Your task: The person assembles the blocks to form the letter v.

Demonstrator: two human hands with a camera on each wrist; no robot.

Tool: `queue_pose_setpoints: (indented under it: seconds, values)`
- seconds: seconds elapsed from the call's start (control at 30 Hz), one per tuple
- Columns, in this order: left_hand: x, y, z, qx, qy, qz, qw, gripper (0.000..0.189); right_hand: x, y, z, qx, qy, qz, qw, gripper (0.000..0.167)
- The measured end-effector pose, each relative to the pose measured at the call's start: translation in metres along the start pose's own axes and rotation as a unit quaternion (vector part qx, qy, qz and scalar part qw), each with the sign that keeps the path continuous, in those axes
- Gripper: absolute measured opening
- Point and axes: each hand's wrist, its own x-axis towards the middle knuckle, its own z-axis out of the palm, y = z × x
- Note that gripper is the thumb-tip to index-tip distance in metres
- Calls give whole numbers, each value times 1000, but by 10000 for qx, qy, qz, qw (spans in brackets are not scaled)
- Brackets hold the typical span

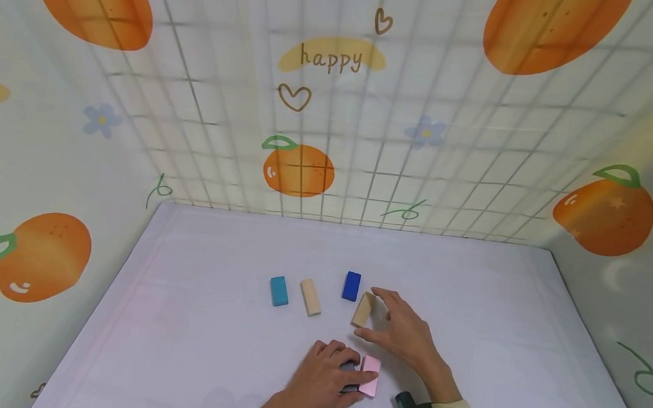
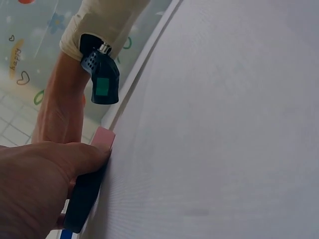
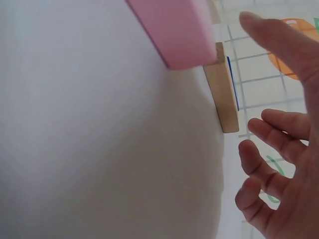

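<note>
My left hand [image 1: 321,378] grips a dark grey block [image 1: 348,368] near the front of the table, with one finger laid across a pink block [image 1: 371,364] beside it. In the left wrist view, the thumb lies by the pink block's end, above the dark block [image 2: 85,199]. Just beyond, my right hand [image 1: 408,335] spreads thumb and fingers around a plain wooden block [image 1: 363,310] without closing on it. The right wrist view shows a gap between those fingers and the wooden block [image 3: 223,94]; the pink block [image 3: 182,37] looms nearer the camera.
A blue block [image 1: 351,286] lies just behind the wooden one. Farther left are another plain wooden block [image 1: 310,297] and a teal block [image 1: 279,291]. The white table [image 1: 184,320] meets fruit-patterned curtains at its back and sides.
</note>
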Motion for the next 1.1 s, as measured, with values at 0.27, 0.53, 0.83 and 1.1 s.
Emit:
queue_pose_setpoints:
  seconds: [0.27, 0.53, 0.83, 1.1]
  values:
    - [1, 1, -3, 90, -76, 19, 9999, 43, -1, -4, -1, -95, 30, -60, 9999, 94]
    - [3, 4, -8, 281, -208, 125, 9993, 43, -2, -4, -1, -228, -39, 2, 9997, 93]
    - [4, 7, -13, 544, -324, 221, 9978, 42, -1, -2, -1, -328, 15, -73, 9994, 94]
    - [7, 7, -16, 543, -454, 321, 9970, 42, 1, 2, 2, -444, 53, -94, 9990, 92]
